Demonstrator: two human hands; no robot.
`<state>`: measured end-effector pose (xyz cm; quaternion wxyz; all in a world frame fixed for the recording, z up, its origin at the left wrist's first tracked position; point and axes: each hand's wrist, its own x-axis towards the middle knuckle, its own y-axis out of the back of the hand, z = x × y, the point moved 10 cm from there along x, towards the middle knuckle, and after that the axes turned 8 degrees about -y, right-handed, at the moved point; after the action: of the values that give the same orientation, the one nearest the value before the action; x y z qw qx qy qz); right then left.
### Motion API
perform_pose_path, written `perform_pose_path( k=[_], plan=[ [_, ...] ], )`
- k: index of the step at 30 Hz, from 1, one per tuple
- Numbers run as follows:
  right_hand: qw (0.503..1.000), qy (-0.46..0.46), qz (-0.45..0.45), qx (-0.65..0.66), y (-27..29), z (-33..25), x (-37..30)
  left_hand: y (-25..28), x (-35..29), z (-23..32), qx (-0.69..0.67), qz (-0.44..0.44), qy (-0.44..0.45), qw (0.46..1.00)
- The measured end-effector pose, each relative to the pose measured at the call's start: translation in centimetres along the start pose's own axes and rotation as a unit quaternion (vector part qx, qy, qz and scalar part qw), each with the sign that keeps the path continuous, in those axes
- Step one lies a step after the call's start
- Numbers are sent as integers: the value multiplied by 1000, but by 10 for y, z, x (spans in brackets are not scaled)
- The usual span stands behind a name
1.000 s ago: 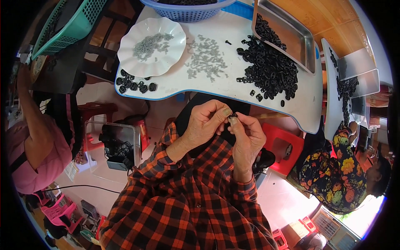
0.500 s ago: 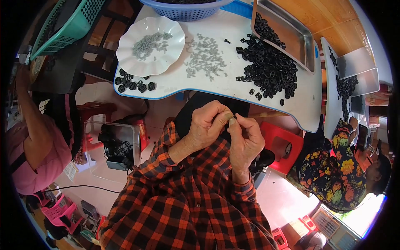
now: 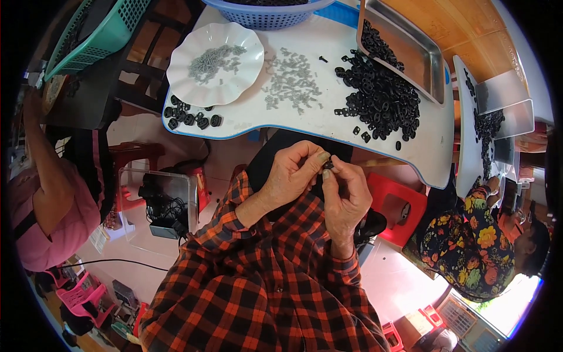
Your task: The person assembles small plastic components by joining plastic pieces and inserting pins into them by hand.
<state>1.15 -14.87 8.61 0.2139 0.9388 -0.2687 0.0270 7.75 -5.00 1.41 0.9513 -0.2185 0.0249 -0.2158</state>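
Observation:
My left hand [image 3: 291, 174] and my right hand [image 3: 346, 196] meet in front of my chest, below the table's near edge. Their thumbs and fingertips pinch a small black plastic piece [image 3: 327, 165] from both sides; much of it is covered. On the white table [image 3: 252, 121], to the right, lies a heap of small black plastic pieces with holes [image 3: 384, 100]. Small grey spring-like bits [image 3: 291, 82] are scattered mid-table. More of them lie on a white wavy-rimmed plate [image 3: 249, 73]. Several chunkier black pieces [image 3: 189, 119] sit at the table's left corner.
A metal tray [image 3: 431, 73] rests at the heap's far side, and a blue basket [image 3: 258, 19] stands at the back. A red stool [image 3: 404, 202] is at my right. One co-worker [image 3: 469, 246] sits on the right, another [image 3: 56, 211] on the left.
The black piece shows more between my fingertips, which have shifted slightly around it. The table appears moved a little to the right in view. The right co-worker's hand has moved slightly.

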Motion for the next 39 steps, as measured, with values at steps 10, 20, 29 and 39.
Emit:
perform_pose_path(
  k=[10, 20, 29, 39],
  plan=[
    [962, 227, 19, -149, -6, -22, -5, 1, -1, -16, -66, -22, 81, 994],
    [981, -135, 6, 143, -1, 41, 3, -1, -1, -22, -118, -7, 76, 990],
    [956, -205, -15, 209, -5, 49, 2, -2, 0, -22, -142, -5, 67, 988],
    [959, -199, -1, 202, -4, 43, 1, 1, 0, -20, -109, 3, 57, 992]
  ],
)
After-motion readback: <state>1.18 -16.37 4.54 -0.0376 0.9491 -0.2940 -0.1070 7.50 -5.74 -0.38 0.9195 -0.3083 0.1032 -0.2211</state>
